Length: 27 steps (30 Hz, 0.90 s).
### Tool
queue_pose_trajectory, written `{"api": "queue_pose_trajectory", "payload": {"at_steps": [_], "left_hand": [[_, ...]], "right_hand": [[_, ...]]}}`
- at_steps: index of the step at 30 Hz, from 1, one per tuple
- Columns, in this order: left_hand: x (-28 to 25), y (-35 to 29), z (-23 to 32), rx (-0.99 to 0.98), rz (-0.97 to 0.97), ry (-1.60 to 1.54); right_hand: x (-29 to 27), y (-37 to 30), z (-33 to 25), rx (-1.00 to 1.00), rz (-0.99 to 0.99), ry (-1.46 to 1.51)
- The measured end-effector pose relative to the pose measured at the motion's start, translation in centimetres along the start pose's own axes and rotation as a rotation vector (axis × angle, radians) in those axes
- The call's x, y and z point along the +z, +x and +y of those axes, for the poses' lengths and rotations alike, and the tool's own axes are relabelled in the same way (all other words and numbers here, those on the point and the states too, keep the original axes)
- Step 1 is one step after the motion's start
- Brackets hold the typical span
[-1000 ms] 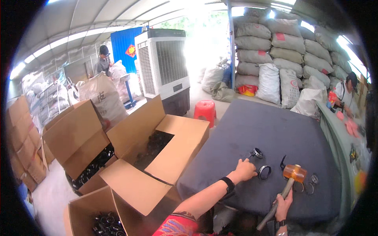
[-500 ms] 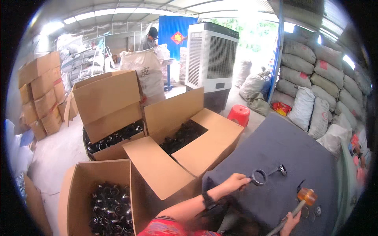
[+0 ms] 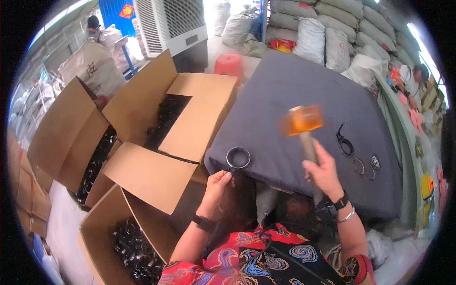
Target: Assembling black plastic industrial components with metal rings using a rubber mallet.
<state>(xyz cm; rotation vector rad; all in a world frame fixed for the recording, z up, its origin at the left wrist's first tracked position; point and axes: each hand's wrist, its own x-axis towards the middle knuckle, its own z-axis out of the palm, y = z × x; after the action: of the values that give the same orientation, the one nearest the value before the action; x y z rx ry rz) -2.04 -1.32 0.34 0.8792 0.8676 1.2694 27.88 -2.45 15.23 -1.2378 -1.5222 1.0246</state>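
Observation:
My left hand (image 3: 219,186) pinches the short stem of a black ring (image 3: 238,158) with a bright inner edge. The ring is at the table's near left edge, beside the open boxes. My right hand (image 3: 323,168) is wrapped round the handle of a mallet (image 3: 304,119). Its amber-orange head is raised and slightly blurred above the dark cloth-covered table (image 3: 280,85). To the right of the mallet lie a black ring with a bent tail (image 3: 346,146), thin metal rings (image 3: 358,166) and a small silvery round part (image 3: 375,162).
Open cardboard boxes (image 3: 147,175) with dark ring parts (image 3: 137,251) stand to the left. A red stool (image 3: 229,65) and an air cooler (image 3: 175,23) are beyond the table. Stacked sacks (image 3: 332,19) line the back. One person (image 3: 93,23) is far left, another (image 3: 414,85) far right.
The view has swung right and down. The mallet has risen from low by the table's near edge to above the cloth. My left hand still grips the ring, now by the table's left edge.

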Motion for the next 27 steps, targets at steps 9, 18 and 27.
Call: {"api": "queue_pose_trajectory", "payload": {"at_steps": [9, 18, 27], "left_hand": [[0.8, 1.0, -0.3, 0.015, 0.032, 0.145], [1.2, 2.4, -0.3, 0.062, 0.032, 0.285], [0.5, 1.1, -0.7, 0.041, 0.015, 0.132]], "right_hand": [[4.4, 4.0, -6.0, -0.327, -0.152, -0.272], [7.3, 5.8, 0.3, 0.198, -0.198, -0.179], [6.5, 1.5, 3.2, -0.256, -0.030, -0.270]]}}
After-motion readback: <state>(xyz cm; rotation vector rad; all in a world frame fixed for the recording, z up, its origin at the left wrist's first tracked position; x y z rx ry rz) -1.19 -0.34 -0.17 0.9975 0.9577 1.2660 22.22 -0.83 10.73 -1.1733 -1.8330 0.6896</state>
